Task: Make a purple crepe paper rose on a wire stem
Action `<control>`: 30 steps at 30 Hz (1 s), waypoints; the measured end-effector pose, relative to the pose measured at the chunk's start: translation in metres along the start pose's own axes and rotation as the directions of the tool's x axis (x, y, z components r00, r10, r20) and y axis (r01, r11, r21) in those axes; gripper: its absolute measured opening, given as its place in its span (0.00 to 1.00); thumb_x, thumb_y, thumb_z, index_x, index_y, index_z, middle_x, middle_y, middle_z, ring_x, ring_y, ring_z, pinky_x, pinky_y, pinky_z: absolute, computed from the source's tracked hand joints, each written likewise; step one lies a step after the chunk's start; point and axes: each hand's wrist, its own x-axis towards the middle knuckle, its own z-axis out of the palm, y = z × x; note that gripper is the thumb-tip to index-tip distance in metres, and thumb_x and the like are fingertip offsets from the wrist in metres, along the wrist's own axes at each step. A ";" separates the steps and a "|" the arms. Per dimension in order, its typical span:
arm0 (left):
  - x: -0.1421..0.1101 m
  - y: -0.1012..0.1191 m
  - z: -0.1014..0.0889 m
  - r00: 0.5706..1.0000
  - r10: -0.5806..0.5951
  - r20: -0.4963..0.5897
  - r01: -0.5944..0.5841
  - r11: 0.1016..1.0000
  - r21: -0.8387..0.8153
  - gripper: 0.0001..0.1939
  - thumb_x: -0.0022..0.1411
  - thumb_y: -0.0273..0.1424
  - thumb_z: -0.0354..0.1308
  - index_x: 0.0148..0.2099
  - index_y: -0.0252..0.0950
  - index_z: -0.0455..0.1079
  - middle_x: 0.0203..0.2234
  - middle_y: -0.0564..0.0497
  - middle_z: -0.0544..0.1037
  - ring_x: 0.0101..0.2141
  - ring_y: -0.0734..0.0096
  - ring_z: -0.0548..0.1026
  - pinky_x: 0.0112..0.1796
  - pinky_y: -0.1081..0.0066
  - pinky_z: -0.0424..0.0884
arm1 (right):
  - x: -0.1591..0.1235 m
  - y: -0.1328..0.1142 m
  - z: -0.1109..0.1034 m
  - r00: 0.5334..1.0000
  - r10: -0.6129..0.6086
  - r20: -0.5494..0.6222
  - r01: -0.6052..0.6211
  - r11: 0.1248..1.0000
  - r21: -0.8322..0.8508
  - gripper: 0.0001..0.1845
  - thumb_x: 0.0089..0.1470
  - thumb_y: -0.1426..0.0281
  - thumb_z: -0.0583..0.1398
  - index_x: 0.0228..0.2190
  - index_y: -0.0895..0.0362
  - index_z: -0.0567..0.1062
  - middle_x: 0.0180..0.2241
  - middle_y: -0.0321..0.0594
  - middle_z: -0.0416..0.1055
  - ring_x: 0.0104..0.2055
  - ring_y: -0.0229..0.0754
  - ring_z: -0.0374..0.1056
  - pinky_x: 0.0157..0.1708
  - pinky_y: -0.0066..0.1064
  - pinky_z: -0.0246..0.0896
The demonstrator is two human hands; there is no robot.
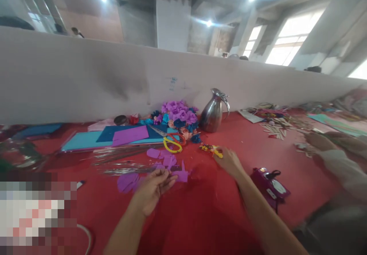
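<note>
My left hand (pixel 155 188) is closed on a thin purple paper strip (pixel 180 176), pinched between thumb and fingers above the red table. Around and beyond it lie purple paper petals (pixel 127 182) and other cut purple pieces (pixel 169 159). To the right, my right hand (pixel 231 162) has its fingers closed at the end of a small yellow-and-dark object (pixel 212 150), whose kind is blurred. Scissors (pixel 172 145) with yellow and red handles lie open beyond the hands, near a heap of purple and blue paper flowers (pixel 180 113).
Behind the flowers stands a steel jug (pixel 213 111) by a white partition (pixel 114 79). Paper sheets (pixel 83 142) and metal wires (pixel 123 169) lie left. At right are a purple device (pixel 271 188), small sticks (pixel 276 129) and another person's arm (pixel 335 163).
</note>
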 end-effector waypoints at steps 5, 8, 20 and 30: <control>-0.007 -0.002 0.007 0.981 -0.174 0.085 0.168 0.983 0.073 0.07 0.57 0.17 0.56 0.28 0.29 0.69 0.25 0.43 0.79 0.31 0.65 0.80 0.36 0.72 0.77 | 0.019 0.040 -0.009 0.986 0.156 0.058 -0.157 0.988 0.012 0.06 0.33 0.75 0.62 0.16 0.55 0.68 0.16 0.35 0.66 0.28 0.45 0.68 0.27 0.29 0.52; -0.009 -0.006 0.010 0.975 -0.215 0.064 0.205 0.970 0.131 0.07 0.56 0.18 0.57 0.27 0.31 0.68 0.26 0.42 0.80 0.31 0.63 0.81 0.37 0.68 0.77 | 0.024 0.039 -0.001 0.978 0.186 0.095 -0.197 0.972 0.131 0.09 0.32 0.75 0.62 0.12 0.55 0.65 0.11 0.31 0.58 0.23 0.42 0.64 0.23 0.29 0.49; 0.002 -0.022 0.004 0.982 -0.164 0.090 0.137 0.959 0.248 0.07 0.52 0.21 0.62 0.26 0.32 0.67 0.26 0.44 0.79 0.33 0.63 0.80 0.42 0.63 0.75 | -0.047 0.021 -0.054 0.932 0.133 0.336 -0.348 0.588 0.730 0.17 0.41 0.58 0.66 0.29 0.56 0.72 0.22 0.38 0.72 0.21 0.36 0.63 0.18 0.25 0.54; 0.002 -0.023 0.005 0.984 -0.166 0.064 0.142 0.950 0.278 0.06 0.53 0.22 0.62 0.27 0.31 0.68 0.28 0.40 0.80 0.32 0.63 0.80 0.40 0.64 0.75 | -0.104 0.016 -0.049 0.875 -0.120 0.469 -0.100 0.903 0.419 0.14 0.48 0.61 0.62 0.38 0.53 0.74 0.32 0.39 0.74 0.32 0.43 0.67 0.29 0.30 0.61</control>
